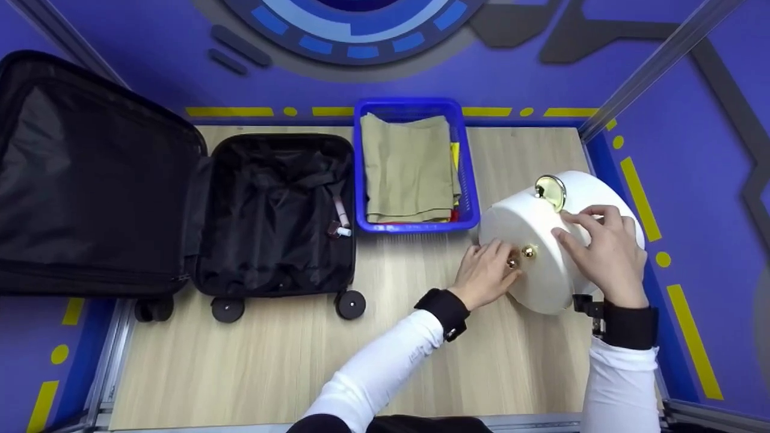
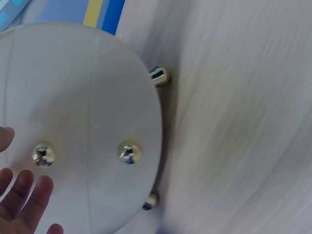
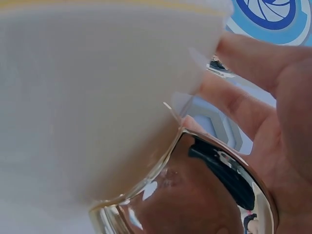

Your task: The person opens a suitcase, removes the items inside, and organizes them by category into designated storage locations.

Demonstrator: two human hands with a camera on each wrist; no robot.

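A white round case (image 1: 529,225) lies on its side at the right of the table. Its flat face carries small gold knobs (image 2: 129,152), and a shiny gold fitting (image 1: 551,192) stands up on its curved side. My left hand (image 1: 488,270) is at the flat face, with fingers and thumb apart around one of the knobs. At the upper right rim, my right hand (image 1: 607,249) grips the case between thumb and fingers. Close up in the right wrist view, the gold fitting (image 3: 195,190) hides part of that hand.
Left of the hands stands a blue basket (image 1: 415,227) with folded khaki cloth (image 1: 409,168) in it. An open black suitcase (image 1: 271,210) lies farther left; small cosmetic tubes (image 1: 341,211) rest inside. Blue panels (image 1: 631,120) border the wooden table (image 1: 252,373).
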